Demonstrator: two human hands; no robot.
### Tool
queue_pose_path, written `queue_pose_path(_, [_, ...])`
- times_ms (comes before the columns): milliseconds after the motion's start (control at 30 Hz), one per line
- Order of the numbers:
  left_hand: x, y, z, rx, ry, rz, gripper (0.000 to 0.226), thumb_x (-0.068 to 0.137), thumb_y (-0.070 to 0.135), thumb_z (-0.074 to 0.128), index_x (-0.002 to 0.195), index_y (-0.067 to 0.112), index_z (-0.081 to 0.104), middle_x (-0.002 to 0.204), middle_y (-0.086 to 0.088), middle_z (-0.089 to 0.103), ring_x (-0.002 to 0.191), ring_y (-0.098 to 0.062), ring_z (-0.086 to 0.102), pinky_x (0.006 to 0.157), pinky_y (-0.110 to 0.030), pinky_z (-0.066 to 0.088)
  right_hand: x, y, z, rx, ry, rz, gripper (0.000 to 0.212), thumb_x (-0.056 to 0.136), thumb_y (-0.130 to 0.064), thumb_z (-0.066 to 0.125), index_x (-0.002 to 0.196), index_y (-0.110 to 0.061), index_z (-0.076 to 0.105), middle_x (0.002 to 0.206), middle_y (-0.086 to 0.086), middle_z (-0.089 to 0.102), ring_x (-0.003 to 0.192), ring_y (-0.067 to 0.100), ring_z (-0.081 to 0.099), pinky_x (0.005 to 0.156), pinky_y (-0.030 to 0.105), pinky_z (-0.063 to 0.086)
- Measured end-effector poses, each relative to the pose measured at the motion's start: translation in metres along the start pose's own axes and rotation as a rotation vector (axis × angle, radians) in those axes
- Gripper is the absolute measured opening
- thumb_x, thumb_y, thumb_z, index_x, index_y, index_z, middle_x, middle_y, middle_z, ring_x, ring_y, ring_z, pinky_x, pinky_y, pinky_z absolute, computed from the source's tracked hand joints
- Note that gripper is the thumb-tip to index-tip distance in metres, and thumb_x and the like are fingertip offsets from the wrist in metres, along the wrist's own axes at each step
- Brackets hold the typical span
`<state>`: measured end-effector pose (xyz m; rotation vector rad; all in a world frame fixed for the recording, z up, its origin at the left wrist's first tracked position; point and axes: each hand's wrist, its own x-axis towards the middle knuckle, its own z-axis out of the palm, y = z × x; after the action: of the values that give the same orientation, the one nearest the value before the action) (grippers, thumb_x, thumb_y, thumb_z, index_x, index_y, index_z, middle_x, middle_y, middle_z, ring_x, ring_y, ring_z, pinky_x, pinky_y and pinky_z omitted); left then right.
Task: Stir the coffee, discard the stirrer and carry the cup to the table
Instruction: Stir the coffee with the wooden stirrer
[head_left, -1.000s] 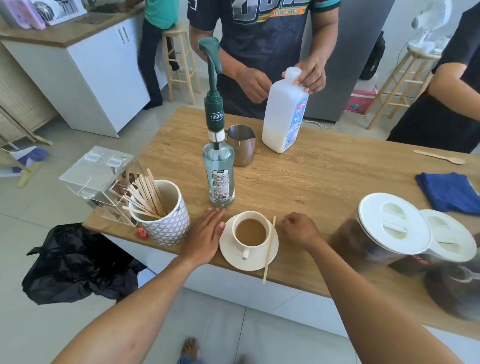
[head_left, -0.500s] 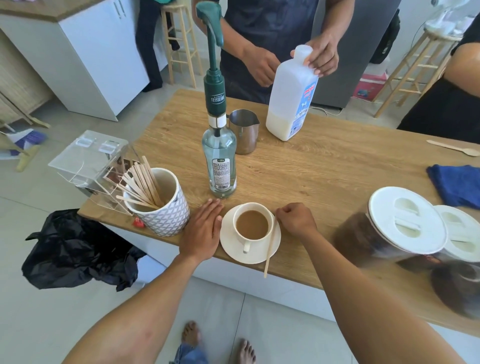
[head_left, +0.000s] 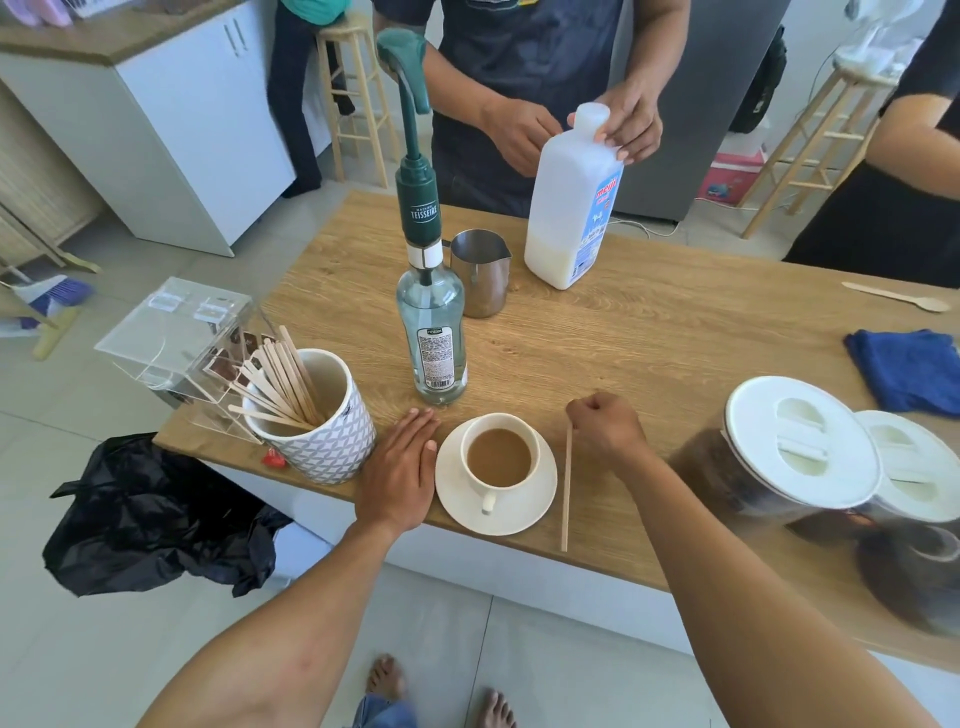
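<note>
A white cup (head_left: 498, 457) of milky coffee stands on a white saucer (head_left: 540, 499) near the front edge of the wooden counter (head_left: 649, 332). My left hand (head_left: 400, 467) lies flat on the counter just left of the saucer, fingers together, holding nothing. My right hand (head_left: 605, 428) is closed on the top end of a wooden stirrer (head_left: 566, 493), which runs down along the right side of the saucer, off the cup.
A patterned mug of several wooden stirrers (head_left: 317, 415) and a clear box (head_left: 176, 338) stand at the left. A syrup pump bottle (head_left: 434, 322), a steel jug (head_left: 480, 280) and a milk bottle (head_left: 574, 202), held by a person opposite, are behind. Lidded jars (head_left: 795, 457) sit at the right; a black bag (head_left: 150, 514) hangs below left.
My right hand has closed on the stirrer's upper end and pulled it off the saucer's edge to the right. My left hand has stayed flat by the saucer.
</note>
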<state>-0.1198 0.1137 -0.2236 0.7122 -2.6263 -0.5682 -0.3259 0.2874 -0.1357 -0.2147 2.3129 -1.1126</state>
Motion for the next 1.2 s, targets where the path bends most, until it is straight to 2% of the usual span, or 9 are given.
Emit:
queue_pose_path(67, [-0.001,0.000,0.000,0.001,-0.002,-0.002,0.053,0.103,0.034,0.022,0.138,0.013,0.056,0.145,0.001,0.052,0.143,-0.012,0.034,0.117,-0.031,0.026,-0.003,-0.008,-0.012,0.119,-0.033,-0.037,0.017,0.090,-0.023,0.057,0.078,-0.011,0.059,0.072,0.004,0.060,0.065,0.017,0.051,0.063,0.033,0.044])
queue_pose_path(233, [0.000,-0.001,0.002,0.010,-0.011,-0.002,0.052,0.104,0.035,0.022,0.139,0.013,0.054,0.146,0.001,0.051,0.143,-0.012,0.033,0.117,-0.033,0.026,-0.015,-0.029,-0.031,0.298,-0.052,-0.163,0.018,0.095,-0.023,0.057,0.081,-0.011,0.058,0.069,0.002,0.061,0.059,0.013,0.051,0.055,0.029,0.044])
queue_pose_path(500, [-0.001,-0.001,0.002,0.012,-0.025,-0.005,0.054,0.103,0.037,0.020,0.141,0.015,0.053,0.148,0.002,0.049,0.144,-0.011,0.031,0.118,-0.033,0.025,-0.030,-0.045,-0.039,0.490,-0.022,-0.309,0.009,0.096,-0.016,0.055,0.090,-0.010,0.055,0.073,0.006,0.065,0.063,0.016,0.060,0.060,0.030,0.051])
queue_pose_path(767, [0.000,0.000,0.001,-0.005,-0.011,-0.005,0.054,0.103,0.035,0.021,0.139,0.014,0.054,0.147,0.002,0.050,0.143,-0.011,0.032,0.117,-0.035,0.028,-0.061,-0.037,-0.029,0.040,0.067,-0.671,0.007,0.091,-0.015,0.063,0.092,-0.011,0.057,0.077,0.003,0.068,0.068,0.014,0.063,0.063,0.023,0.052])
queue_pose_path(900, [-0.001,-0.001,0.002,0.005,-0.013,0.004,0.052,0.103,0.034,0.023,0.139,0.014,0.054,0.147,0.002,0.050,0.143,-0.012,0.033,0.118,-0.034,0.027,-0.069,-0.031,-0.024,-0.036,0.035,-0.716,0.010,0.090,-0.015,0.064,0.092,-0.014,0.054,0.076,-0.002,0.065,0.067,0.011,0.060,0.063,0.023,0.051])
queue_pose_path(1067, [0.000,0.000,0.002,0.013,-0.010,0.003,0.052,0.103,0.034,0.023,0.139,0.014,0.054,0.146,0.002,0.050,0.143,-0.012,0.033,0.118,-0.034,0.027,-0.069,-0.026,-0.026,-0.144,0.053,-0.773,0.002,0.091,-0.014,0.061,0.091,-0.014,0.059,0.076,-0.012,0.062,0.067,0.013,0.059,0.066,0.035,0.052])
queue_pose_path(1200, [-0.001,0.000,0.002,0.014,-0.008,0.005,0.053,0.103,0.035,0.022,0.139,0.014,0.055,0.146,0.002,0.051,0.142,-0.012,0.034,0.118,-0.035,0.027,-0.070,-0.030,-0.023,-0.128,0.095,-0.803,0.002,0.090,-0.012,0.061,0.090,-0.013,0.061,0.072,-0.010,0.063,0.065,0.013,0.059,0.064,0.033,0.051])
